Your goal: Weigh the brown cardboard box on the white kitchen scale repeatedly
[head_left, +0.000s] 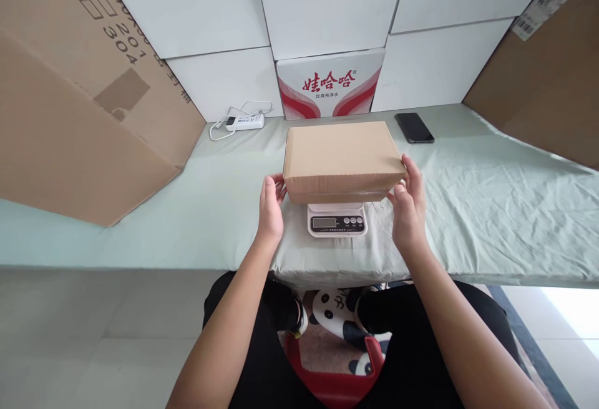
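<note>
Head cam: on cloth-covered table [224,209], see plain brown box [344,150] btwn both hands. Held at R end, nr front corner, by R hand [409,209]; at L end by fingertips of L hand [270,209]. Hides rear of scale [337,221], w/ display out front; can't tell if touching. Beyond R hand, phone [415,128].

A plain, closed brown cardboard box [344,153] sits crosswise over a white digital scale [337,232], hiding its rear.
</note>
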Demonstrator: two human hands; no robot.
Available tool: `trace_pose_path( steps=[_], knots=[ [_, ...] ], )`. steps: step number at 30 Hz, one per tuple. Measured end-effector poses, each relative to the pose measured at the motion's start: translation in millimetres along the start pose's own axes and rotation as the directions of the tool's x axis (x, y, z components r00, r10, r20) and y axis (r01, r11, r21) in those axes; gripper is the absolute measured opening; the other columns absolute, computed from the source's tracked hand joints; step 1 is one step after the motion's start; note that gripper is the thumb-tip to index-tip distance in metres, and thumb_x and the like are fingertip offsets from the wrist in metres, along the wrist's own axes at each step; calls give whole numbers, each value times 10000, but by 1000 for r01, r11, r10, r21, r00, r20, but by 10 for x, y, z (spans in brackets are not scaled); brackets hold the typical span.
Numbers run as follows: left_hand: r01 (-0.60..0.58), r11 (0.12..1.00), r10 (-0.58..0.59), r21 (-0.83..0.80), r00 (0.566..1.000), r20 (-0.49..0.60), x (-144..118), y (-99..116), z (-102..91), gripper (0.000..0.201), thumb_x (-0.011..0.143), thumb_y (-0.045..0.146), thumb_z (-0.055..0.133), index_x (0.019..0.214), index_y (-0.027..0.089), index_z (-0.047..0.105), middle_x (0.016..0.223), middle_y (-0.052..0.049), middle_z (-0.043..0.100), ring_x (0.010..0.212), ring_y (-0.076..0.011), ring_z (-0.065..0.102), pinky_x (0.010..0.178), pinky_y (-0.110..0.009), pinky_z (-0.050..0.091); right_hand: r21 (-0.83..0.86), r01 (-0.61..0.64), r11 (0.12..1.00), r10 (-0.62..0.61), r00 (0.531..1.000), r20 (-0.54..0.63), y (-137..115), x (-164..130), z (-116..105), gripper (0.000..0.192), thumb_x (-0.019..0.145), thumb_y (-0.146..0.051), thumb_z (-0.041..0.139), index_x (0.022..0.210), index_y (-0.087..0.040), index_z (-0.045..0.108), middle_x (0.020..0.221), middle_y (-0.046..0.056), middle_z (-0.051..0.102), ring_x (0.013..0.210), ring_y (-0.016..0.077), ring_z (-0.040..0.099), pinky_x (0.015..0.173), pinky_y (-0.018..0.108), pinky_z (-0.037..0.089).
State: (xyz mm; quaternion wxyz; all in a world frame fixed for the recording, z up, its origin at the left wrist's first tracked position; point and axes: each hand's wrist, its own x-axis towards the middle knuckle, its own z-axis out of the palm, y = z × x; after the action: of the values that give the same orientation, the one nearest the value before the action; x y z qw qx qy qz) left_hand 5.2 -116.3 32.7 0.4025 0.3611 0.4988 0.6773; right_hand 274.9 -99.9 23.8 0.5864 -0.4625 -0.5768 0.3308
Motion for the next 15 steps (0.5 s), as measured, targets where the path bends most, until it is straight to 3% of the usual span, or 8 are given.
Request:
trace_pose_path(
  steps=[5, 9, 11, 14, 15],
  knots=[
    [-16, 1000, 16, -14, 1000, -22, 2, -16, 18, 597, 996, 827, 534, 1101, 264, 704, 1287, -123, 790, 1351, -291, 725, 1164, -437, 575, -57, 75, 996, -79, 994, -74, 0, -20, -10, 584, 1044, -615, 555, 1618, -511, 508, 1677, 32, 549, 1572, 397, 539, 1265, 734, 493],
    [-31, 1000, 31, -5, 999, -31, 14, -28, 30, 598, 1002, 825, 525, 1093, 259, 696, 1295, -128, 779, 1352, -289, 719, 1164, -435, 570, -100, 192, 976, -204, 970, -132, -196, -104, 12, 488, 1054, -562, 546, 1531, -500, 622, 1585, 35, 600, 1534, 407, 570, 1266, 743, 498],
    [-33, 999, 32, -10, 999, -43, 23, -34, 34, 591, 1015, 818, 510, 1078, 258, 687, 1270, -124, 778, 1338, -286, 721, 1151, -426, 571, -180, 322, 929, -352, 920, -172, -318, -136, 31, 445, 1048, -559, 527, 1459, -492, 681, 1508, 43, 629, 1499, 429, 591, 1268, 776, 488],
    [-23, 999, 21, -32, 999, -44, 22, -32, 47, 564, 1031, 796, 509, 1073, 261, 684, 1225, -114, 782, 1301, -277, 731, 1134, -406, 571, -245, 538, 807, -588, 773, -238, -398, -170, 42, 440, 994, -634, 507, 1363, -507, 712, 1329, 66, 682, 1354, 466, 667, 1186, 860, 518],
    [-15, 999, 14, -40, 999, -36, 16, -28, 53, 555, 1037, 786, 511, 1086, 262, 687, 1218, -110, 784, 1298, -275, 732, 1134, -402, 568, -224, 564, 795, -607, 745, -278, -381, -203, 27, 468, 954, -702, 516, 1355, -540, 695, 1292, 63, 685, 1332, 476, 672, 1168, 886, 515]
  ],
)
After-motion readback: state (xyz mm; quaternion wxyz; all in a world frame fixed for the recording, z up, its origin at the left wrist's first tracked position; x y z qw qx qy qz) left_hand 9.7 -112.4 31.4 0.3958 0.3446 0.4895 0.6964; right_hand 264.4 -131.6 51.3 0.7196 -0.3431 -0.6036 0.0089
